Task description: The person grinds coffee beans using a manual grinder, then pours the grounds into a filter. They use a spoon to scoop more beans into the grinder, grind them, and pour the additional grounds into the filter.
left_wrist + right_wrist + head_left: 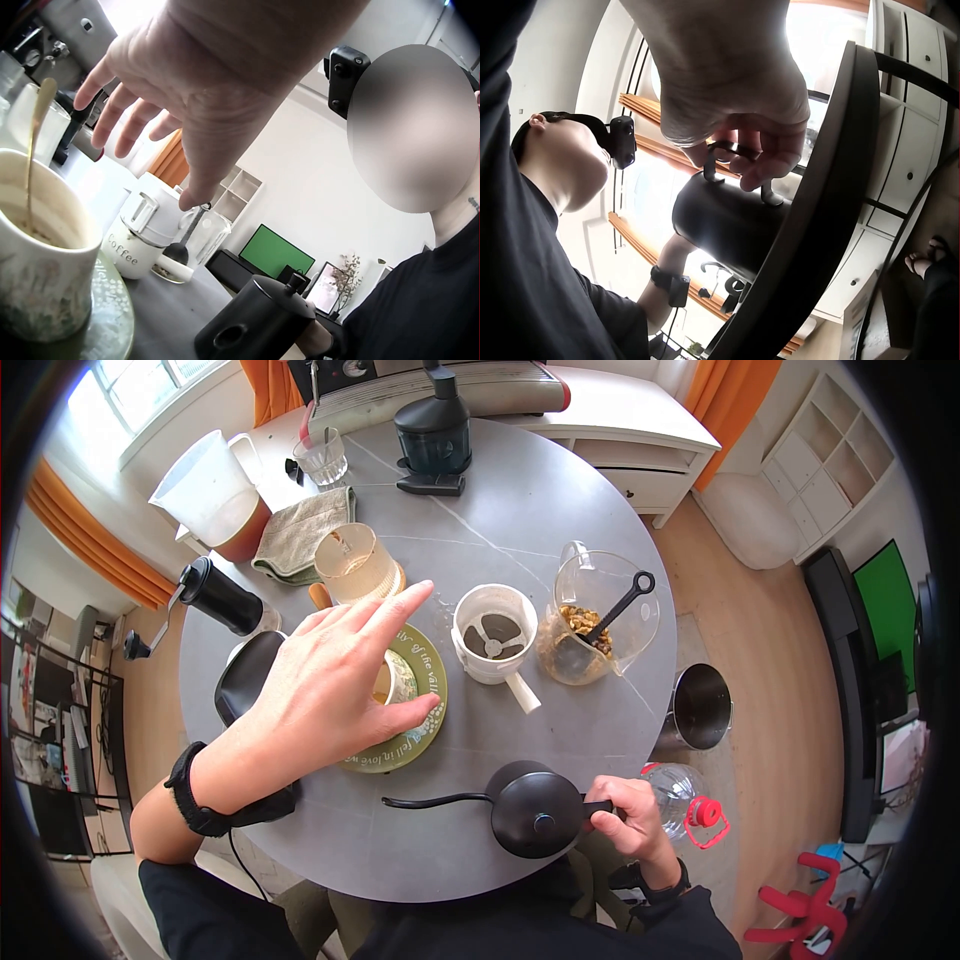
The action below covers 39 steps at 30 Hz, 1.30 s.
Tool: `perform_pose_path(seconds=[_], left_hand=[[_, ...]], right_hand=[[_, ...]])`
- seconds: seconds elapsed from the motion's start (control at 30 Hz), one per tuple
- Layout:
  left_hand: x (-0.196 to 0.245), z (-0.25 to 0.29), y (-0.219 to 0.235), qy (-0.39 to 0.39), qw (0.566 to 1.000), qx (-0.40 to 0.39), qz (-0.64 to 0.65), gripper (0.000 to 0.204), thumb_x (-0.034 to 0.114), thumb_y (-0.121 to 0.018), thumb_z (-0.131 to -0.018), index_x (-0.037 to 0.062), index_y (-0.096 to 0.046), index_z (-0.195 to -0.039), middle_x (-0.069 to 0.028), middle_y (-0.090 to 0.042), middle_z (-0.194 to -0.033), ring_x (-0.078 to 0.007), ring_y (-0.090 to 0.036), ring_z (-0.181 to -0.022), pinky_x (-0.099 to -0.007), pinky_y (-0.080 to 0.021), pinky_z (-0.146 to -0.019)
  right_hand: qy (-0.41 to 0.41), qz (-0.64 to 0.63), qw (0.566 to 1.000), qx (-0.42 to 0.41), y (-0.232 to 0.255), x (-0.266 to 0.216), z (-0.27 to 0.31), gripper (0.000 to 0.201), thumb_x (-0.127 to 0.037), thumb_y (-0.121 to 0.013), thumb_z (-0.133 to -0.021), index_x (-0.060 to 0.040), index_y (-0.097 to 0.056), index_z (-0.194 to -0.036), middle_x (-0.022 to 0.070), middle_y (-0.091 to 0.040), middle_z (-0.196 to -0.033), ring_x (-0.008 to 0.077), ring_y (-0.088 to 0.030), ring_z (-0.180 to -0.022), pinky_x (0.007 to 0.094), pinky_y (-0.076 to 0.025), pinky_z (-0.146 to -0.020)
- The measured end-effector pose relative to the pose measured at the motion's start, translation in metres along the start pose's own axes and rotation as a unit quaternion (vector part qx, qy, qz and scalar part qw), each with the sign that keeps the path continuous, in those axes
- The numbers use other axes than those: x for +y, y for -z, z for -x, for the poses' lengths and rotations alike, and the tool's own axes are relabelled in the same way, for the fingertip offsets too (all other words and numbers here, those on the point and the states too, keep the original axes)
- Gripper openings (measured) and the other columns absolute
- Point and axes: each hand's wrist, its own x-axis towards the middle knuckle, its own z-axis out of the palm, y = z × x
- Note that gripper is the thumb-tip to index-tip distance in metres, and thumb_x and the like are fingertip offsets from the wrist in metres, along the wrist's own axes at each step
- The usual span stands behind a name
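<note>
My right hand (635, 820) grips the handle of a black gooseneck kettle (530, 815) at the table's near edge, its thin spout pointing left. In the right wrist view the fingers (769, 161) curl round that handle. My left hand (335, 685) hovers with spread fingers over a patterned cup (402, 678), holding nothing. The cup stands on a green saucer (432, 722) with white lettering, and the hand partly hides both in the head view. From the left wrist view, a slim golden spoon (39, 112) leans in the cup (49, 277).
Right of the saucer stands a white handled canister (478, 660), then a glass pitcher (630, 630) with brown pieces and a black scoop (625, 605). Behind are an amber-tinted glass (352, 565), a cloth (310, 530) and a plastic jug (210, 490). A hand grinder (220, 595) stands left.
</note>
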Motion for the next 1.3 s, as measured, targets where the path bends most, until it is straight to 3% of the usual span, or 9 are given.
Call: perform_pose_path(seconds=[0.67,0.77,0.97,1.3], left_hand=[[-0.001,0.002,-0.001,0.0,1.0,-0.001,-0.002,0.081,0.027,-0.077,-0.069,0.0096,-0.04,-0.139,-0.013,-0.061,-0.113,-0.031,-0.058,-0.105,-0.0393,-0.045,-0.092],[-0.001,0.002,-0.001,0.002,1.0,-0.003,-0.002,0.082,0.027,-0.077,-0.069,0.0096,-0.04,-0.14,-0.013,-0.061,-0.113,-0.0308,-0.058,-0.105,-0.0396,-0.045,-0.093],[0.0,0.001,-0.001,0.008,1.0,-0.013,0.002,0.082,0.027,-0.077,-0.069,0.0097,-0.04,-0.14,-0.0131,-0.061,-0.113,-0.0306,-0.058,-0.106,-0.0401,-0.044,-0.093],[0.0,0.001,-0.001,0.013,1.0,-0.021,0.001,0.082,0.027,-0.078,-0.069,0.0099,-0.04,-0.14,-0.0132,-0.061,-0.114,-0.0304,-0.058,-0.108,-0.04,-0.044,-0.094]], right_hand=[[0.038,0.064,0.997,-0.016,-0.018,-0.002,0.0,0.021,-0.014,-0.071,-0.079,0.0016,-0.057,-0.08,0.0124,-0.058,-0.074,0.0287,-0.056,-0.058,0.0321,-0.045,-0.052],[0.042,0.039,0.998,-0.019,-0.018,0.001,0.001,0.027,-0.022,-0.069,-0.083,0.0016,-0.057,-0.082,0.0127,-0.059,-0.078,0.0272,-0.056,-0.058,0.0311,-0.045,-0.053],[0.018,-0.016,1.0,0.018,-0.018,0.0,0.001,0.043,-0.041,-0.061,-0.09,0.0017,-0.058,-0.087,0.012,-0.061,-0.086,0.0156,-0.057,-0.06,0.0253,-0.047,-0.055],[-0.007,-0.012,0.999,0.042,-0.015,0.0,0.003,0.045,-0.042,-0.062,-0.09,0.002,-0.058,-0.087,0.0121,-0.061,-0.086,0.0127,-0.057,-0.058,0.0233,-0.047,-0.054]])
